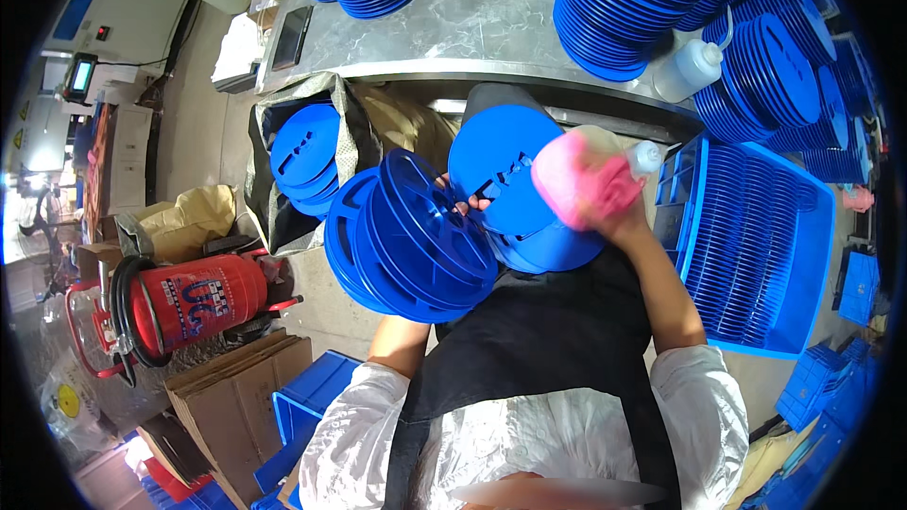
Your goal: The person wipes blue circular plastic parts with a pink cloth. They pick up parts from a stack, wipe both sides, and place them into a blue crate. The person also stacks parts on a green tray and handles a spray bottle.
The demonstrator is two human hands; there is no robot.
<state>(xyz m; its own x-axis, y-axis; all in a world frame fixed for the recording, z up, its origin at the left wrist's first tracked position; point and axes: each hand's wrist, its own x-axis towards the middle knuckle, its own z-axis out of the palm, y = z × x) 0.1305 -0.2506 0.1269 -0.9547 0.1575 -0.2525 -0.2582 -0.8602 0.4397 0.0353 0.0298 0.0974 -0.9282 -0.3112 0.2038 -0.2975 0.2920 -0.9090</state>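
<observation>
Blue reels being wiped at a steel table [472, 14]
Left hand [465, 200] is gripping several stacked reels [411, 241]; right hand [619, 212], closed on one pink cloth [581, 179], is pressing one reel [510, 170] below the table.

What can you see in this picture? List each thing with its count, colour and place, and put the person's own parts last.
Held discs: small stack, blue, on the lap.
Top disc: one, blue, being wiped.
Cloth: one, pink, on the top disc.
Disc stacks: several, blue, on the grey bench.
Bottle: one, white, bench edge.
Bag of discs: one, left of the lap.
Crate: one, blue, at right.
Extinguisher: one, red, floor at left.
Cartons: a few, brown, lower left.
Left hand: holds the discs.
Right hand: presses the cloth.
</observation>
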